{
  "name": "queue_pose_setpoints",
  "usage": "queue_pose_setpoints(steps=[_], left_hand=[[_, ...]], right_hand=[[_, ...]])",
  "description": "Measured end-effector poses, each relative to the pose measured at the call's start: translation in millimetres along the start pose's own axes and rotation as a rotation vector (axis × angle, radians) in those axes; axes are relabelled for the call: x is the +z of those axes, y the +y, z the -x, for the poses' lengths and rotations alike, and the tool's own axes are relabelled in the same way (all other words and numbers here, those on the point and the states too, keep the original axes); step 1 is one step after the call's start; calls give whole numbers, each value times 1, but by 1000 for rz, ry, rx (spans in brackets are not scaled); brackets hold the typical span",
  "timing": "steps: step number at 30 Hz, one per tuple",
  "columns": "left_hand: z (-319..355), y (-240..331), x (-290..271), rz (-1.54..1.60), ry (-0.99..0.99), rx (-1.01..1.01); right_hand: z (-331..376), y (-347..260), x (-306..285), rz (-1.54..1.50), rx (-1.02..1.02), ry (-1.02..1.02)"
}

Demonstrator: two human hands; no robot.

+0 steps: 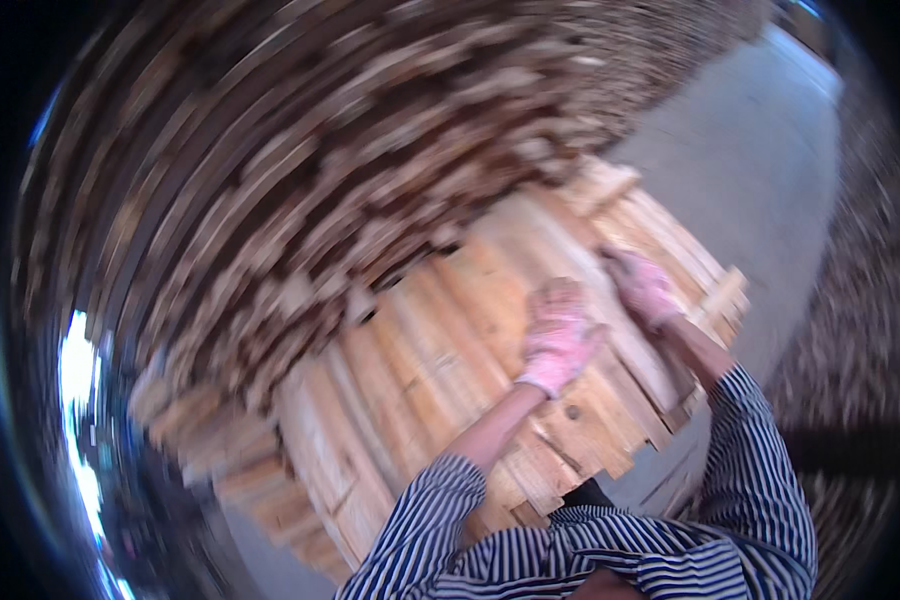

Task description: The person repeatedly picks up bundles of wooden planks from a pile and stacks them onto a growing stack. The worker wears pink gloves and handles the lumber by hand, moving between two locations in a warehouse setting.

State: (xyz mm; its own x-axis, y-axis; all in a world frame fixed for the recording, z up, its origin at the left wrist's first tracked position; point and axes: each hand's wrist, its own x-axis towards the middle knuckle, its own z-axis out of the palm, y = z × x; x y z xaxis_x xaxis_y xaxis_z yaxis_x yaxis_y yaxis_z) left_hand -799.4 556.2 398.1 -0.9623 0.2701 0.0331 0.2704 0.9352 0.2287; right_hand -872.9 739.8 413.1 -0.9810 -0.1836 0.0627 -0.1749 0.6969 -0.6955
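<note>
Both my hands wear pink gloves and are over a layer of pale wooden planks (440, 340) lying side by side. My left hand (558, 340) rests on the planks right of the middle, its fingers stretched forward and the thumb apart. Farther right, my right hand (642, 285) is at the right side of a long plank (625, 365). Motion blur smears its fingers, so its grip on the plank cannot be made out.
A tall stack of rough boards (370, 170) rises along the far and left sides, close against the planks. More short timber (240, 460) is piled at the lower left. Grey concrete floor (750, 150) stretches away at the right.
</note>
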Motion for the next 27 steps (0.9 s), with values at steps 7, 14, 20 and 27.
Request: queue_pose_setpoints(steps=[7, 14, 20, 27], left_hand=[[26, -40, -18, 758, -27, -80], [290, -158, -188, 827, 530, -233], [578, -238, -112, 669, 1135, -1347], [721, -312, 76, 1612, 1224, -1487]], right_hand=[[17, -26, 20, 35, -41, -81], [-17, 36, 32, 684, -243, 39], [67, -203, 142, 333, -792, -18], [190, -493, 349, -51, -862, -897]])
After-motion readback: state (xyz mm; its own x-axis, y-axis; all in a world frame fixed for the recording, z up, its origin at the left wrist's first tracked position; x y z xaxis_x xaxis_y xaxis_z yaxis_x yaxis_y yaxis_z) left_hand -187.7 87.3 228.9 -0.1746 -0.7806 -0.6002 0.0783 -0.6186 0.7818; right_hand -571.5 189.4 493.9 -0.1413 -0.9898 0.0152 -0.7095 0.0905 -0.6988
